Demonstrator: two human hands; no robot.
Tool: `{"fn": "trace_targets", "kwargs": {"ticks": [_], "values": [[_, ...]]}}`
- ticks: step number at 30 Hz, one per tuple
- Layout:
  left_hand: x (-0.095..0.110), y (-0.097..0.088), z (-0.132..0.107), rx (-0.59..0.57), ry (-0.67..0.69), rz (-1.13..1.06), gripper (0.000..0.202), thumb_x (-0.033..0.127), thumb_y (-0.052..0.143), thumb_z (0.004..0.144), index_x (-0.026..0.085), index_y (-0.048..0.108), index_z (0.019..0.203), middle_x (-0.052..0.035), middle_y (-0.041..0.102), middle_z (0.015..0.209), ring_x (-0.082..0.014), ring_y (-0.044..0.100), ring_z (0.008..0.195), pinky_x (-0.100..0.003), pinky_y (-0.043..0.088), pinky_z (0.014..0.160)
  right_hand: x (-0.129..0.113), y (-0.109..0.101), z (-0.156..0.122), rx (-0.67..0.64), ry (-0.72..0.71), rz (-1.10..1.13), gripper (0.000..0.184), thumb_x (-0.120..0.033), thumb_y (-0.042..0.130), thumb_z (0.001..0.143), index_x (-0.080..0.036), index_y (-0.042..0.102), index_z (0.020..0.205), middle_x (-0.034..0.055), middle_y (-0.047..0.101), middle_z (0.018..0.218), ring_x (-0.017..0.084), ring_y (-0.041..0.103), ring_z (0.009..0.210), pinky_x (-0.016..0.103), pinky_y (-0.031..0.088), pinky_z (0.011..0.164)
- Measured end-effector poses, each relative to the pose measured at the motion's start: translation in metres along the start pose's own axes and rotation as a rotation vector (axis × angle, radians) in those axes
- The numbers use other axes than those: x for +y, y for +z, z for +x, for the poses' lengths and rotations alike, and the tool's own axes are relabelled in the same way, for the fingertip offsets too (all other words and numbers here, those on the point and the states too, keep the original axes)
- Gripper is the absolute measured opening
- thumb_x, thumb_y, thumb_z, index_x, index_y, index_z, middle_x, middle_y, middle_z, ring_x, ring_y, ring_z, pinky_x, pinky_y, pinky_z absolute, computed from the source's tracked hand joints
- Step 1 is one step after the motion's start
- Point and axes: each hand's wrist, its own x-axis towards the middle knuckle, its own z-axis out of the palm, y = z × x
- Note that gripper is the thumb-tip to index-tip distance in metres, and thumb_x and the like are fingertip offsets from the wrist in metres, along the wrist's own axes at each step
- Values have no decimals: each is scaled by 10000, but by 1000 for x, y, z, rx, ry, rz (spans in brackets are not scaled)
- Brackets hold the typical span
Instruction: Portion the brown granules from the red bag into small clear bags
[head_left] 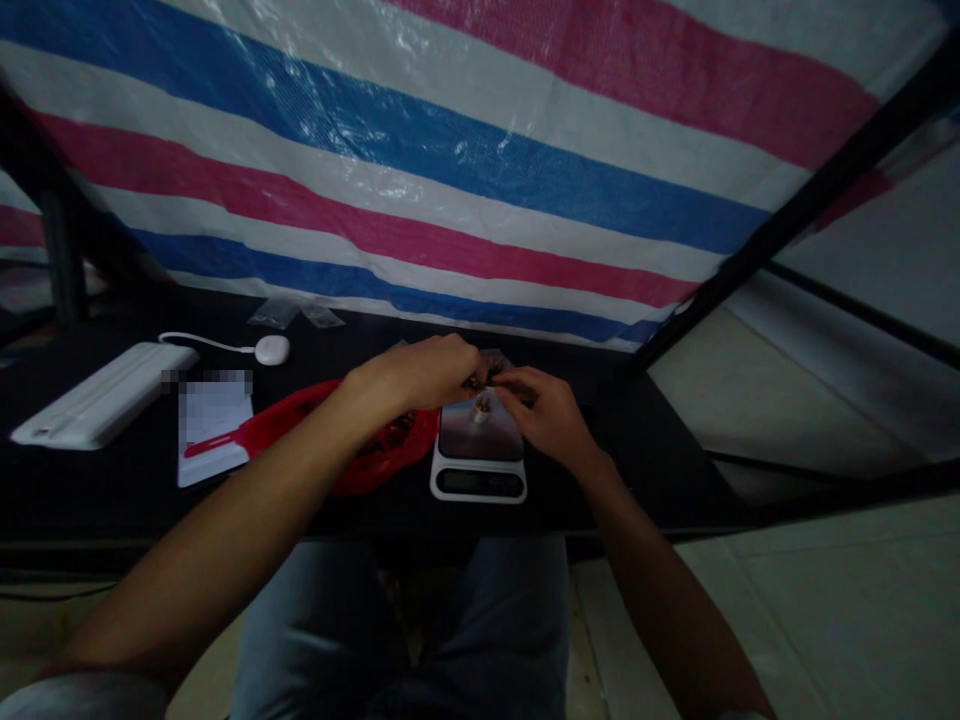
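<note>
Just beside left hand (442, 368) and right hand (551, 408), grip closure unclear: small cup (481, 412) on scale (480, 446).

On the table (559, 505), a digital scale (478, 446) is sitting in front of the person, with what seems to be a cup (480, 415) standing on it. The left hand (444, 368) is hovering near the scale's far end, the right hand (551, 412) over its right edge. Left of the scale, a plastic bag (356, 474) is lying beneath the left forearm, its handle stretching across the paper (214, 405). Farther left, a device (105, 395) is lying beside the paper; behind them, a cable (210, 341) is leading to a puck (271, 349). Two packets (276, 312) are lying beyond, before the tarpaulin (420, 215).
</note>
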Motion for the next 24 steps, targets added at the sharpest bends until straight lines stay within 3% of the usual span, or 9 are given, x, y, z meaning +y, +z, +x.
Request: {"fn": "trace_targets", "kwargs": {"ticks": [3, 7, 14, 24], "values": [[13, 0, 12, -108, -37, 72, 200, 180, 617, 911, 198, 799, 990, -99, 793, 963, -234, 739, 856, -276, 464, 679, 7, -3, -5, 68, 51, 38, 176, -220, 632, 899, -183, 775, 994, 86, 782, 980, 213, 736, 876, 331, 594, 777], [22, 2, 23, -195, -90, 112, 194, 206, 642, 912, 175, 795, 1027, -123, 792, 969, -254, 747, 880, -288, 492, 703, 15, -2, -13, 65, 98, 83, 179, -246, 631, 892, -185, 775, 979, 88, 788, 980, 215, 739, 862, 333, 593, 763], [20, 6, 28, -210, -86, 128, 227, 213, 704, 894, 161, 792, 1097, -137, 794, 966, -292, 754, 937, -311, 517, 751, 22, 9, -24, 30, 97, 94, 170, -244, 630, 889, -188, 772, 964, 79, 777, 968, 190, 723, 807, 298, 561, 691], [16, 8, 27, -216, -50, 19, 235, 144, 716, 857, 211, 807, 1063, -71, 807, 986, -239, 753, 940, -269, 506, 776, 25, 9, -29, 36, 99, 81, 136, -244, 638, 888, -189, 761, 910, 60, 746, 929, 160, 681, 757, 269, 522, 658]]}}
